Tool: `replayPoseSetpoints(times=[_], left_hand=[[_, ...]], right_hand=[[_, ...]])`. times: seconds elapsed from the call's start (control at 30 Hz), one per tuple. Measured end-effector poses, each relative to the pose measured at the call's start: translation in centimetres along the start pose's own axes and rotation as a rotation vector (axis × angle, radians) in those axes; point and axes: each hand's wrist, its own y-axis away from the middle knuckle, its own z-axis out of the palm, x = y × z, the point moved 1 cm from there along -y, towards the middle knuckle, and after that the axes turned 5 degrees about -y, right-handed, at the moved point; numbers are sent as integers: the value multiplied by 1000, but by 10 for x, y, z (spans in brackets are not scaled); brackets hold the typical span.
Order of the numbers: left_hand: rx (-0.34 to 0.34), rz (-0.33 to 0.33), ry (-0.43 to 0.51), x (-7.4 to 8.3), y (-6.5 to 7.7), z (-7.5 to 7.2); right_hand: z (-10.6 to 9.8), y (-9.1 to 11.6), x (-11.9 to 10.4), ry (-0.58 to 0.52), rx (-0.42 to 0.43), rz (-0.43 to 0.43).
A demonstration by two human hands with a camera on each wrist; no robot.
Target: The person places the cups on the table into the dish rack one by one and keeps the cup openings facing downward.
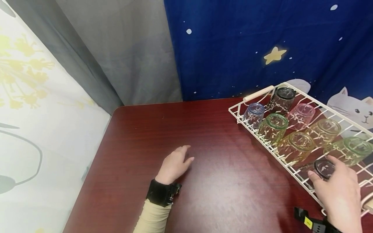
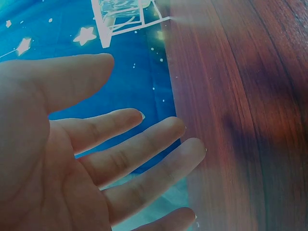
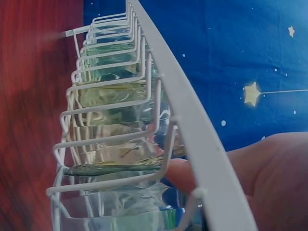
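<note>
My right hand [image 1: 339, 184] reaches into a white wire basket [image 1: 262, 142], thumb and forefinger on either side of a dark grey glass [image 1: 325, 169] that stands upside down at the basket's near side. In the right wrist view part of that hand [image 3: 269, 178] shows behind the basket's rim, and the thumb lies against the glass [image 3: 144, 202]. My left hand [image 1: 175, 163] hovers over the table with fingers spread loosely and holds nothing; its bare palm [image 2: 53, 159] shows in the left wrist view.
Upturned glasses fill the basket: a blue one [image 1: 254, 115], a black one [image 1: 281, 100], a pink one [image 1: 301, 116], a yellow one [image 1: 295, 149] and several others. A wooden handle [image 1: 258, 94] tops the far end. Behind the red-brown table [image 1: 151, 129] hangs a blue curtain [image 1: 221, 48].
</note>
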Motion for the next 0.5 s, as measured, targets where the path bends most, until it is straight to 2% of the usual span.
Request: replayPoseSetpoints(times=[0.1, 0.23, 0.37, 0.43, 0.5], left_hand=[[10, 9, -2, 0, 1, -1], [31, 34, -11, -3, -2, -8], [97, 59, -56, -7, -10, -24], [155, 78, -87, -8, -15, -32], [204, 90, -125, -7, -21, -40]], right_hand=[[-2, 1, -3, -5, 9, 12], [-5, 3, -16, -51, 87, -23], [-4, 3, -41, -128, 214, -180], [-2, 1, -54, -163, 232, -262], [0, -3, -65, -167, 215, -325]])
